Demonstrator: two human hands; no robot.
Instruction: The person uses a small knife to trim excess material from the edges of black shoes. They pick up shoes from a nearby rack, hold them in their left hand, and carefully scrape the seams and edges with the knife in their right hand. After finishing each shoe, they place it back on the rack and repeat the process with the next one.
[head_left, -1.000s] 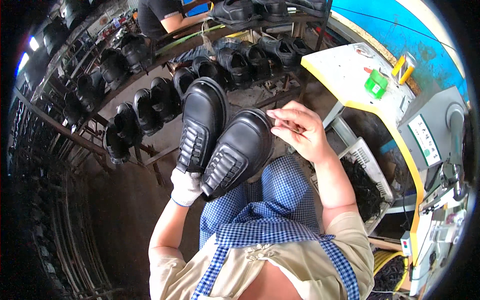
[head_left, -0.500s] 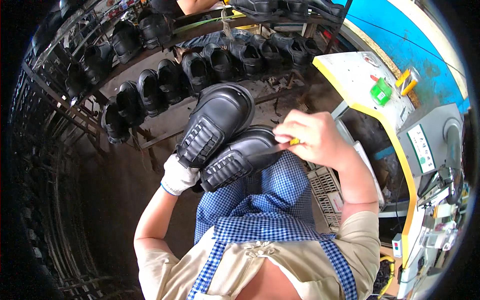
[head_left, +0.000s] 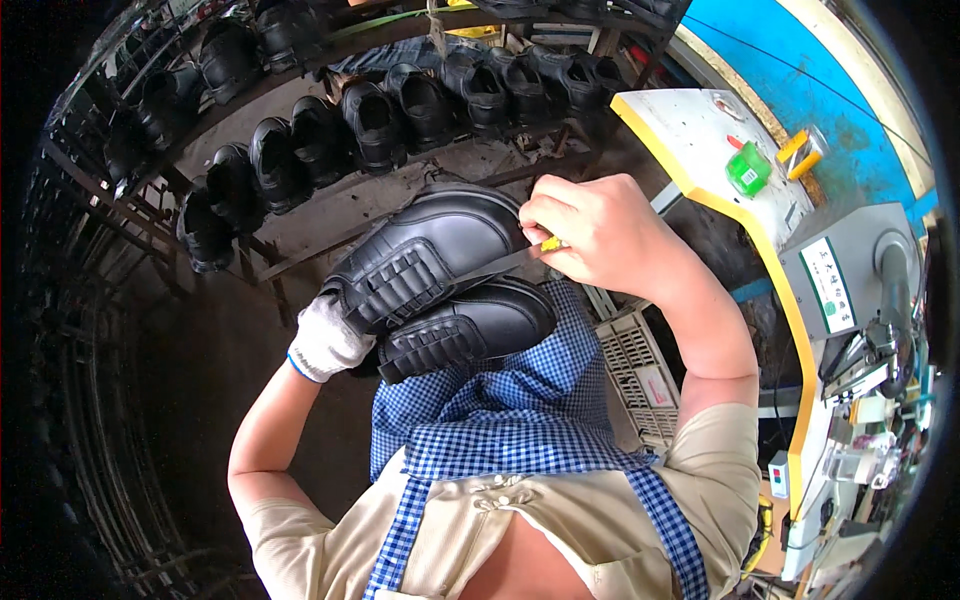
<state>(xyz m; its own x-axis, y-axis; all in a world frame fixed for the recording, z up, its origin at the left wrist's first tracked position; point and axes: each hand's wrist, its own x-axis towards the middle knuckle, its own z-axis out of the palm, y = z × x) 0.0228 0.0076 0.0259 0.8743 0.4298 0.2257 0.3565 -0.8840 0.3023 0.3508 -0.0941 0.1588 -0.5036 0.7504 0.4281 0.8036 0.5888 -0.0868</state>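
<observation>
My left hand [head_left: 330, 340], in a white knit glove, grips a pair of black shoes at their heel ends, above my lap. The upper shoe [head_left: 460, 228] lies partly over the lower shoe [head_left: 505, 310]; both toes point right, and each has a ridged, strap-like panel across its upper. My bare right hand [head_left: 595, 235] is closed round the yellow handle of a thin-bladed knife [head_left: 495, 268]. Its grey blade reaches left along the near edge of the upper shoe, by the gap between the two. Whether the blade touches the leather I cannot tell.
Several black shoes [head_left: 372, 115] stand in rows on a dark metal rack [head_left: 290, 265] ahead. At right is a white worktable [head_left: 690, 120] with yellow edging, bearing a green container [head_left: 748, 170], a yellow-banded roll [head_left: 802, 152] and a grey machine [head_left: 845, 260]. A plastic crate [head_left: 640, 375] sits below.
The upper shoe has turned so its toe points more to the right. My left hand has shifted left, my right hand up and left; the blade now lies along the upper shoe's edge.
</observation>
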